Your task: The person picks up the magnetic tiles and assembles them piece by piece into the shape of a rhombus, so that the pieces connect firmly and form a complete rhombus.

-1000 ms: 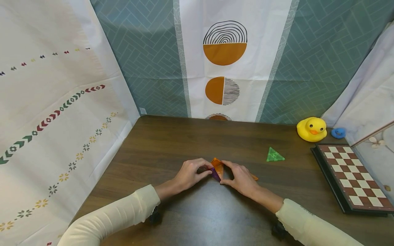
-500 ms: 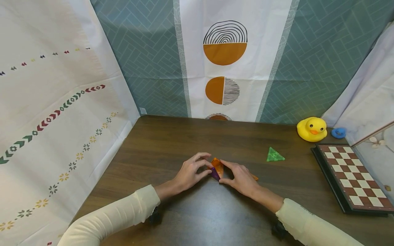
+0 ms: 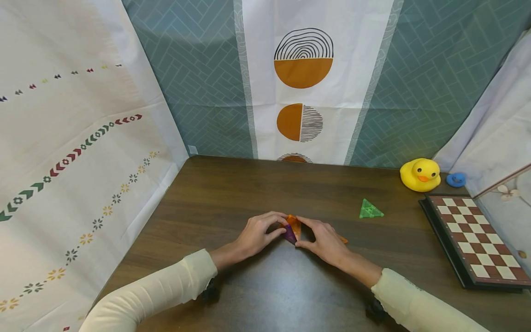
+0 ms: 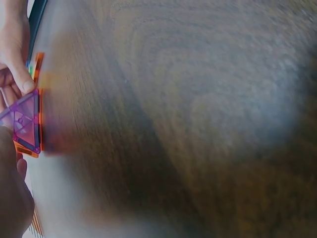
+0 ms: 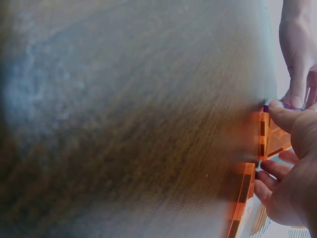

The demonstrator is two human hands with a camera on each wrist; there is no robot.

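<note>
A purple triangular magnetic tile [image 3: 290, 235] leans up against orange magnetic tiles [image 3: 295, 225] at the middle of the table. My left hand [image 3: 260, 234] pinches the purple tile between thumb and index finger from the left. From the right, my right hand [image 3: 326, 240] holds the joined tiles, thumb at the near corner and index finger at the orange top. The left wrist view shows the purple triangle [image 4: 24, 121] standing over an orange edge on the tabletop. Another orange tile [image 5: 241, 198] lies flat beside my right fingers, mostly hidden in the head view by that hand.
A green triangular tile [image 3: 370, 210] lies flat to the right, beyond the hands. Farther right sit a yellow rubber duck [image 3: 420, 175], a small blue duck [image 3: 456, 180] and a chessboard [image 3: 481, 240]. Cloth hangings line the table's back and sides.
My left fingers lifted off the purple tile half a second ago and have come back down on its upper edge. The right hand has barely shifted.
</note>
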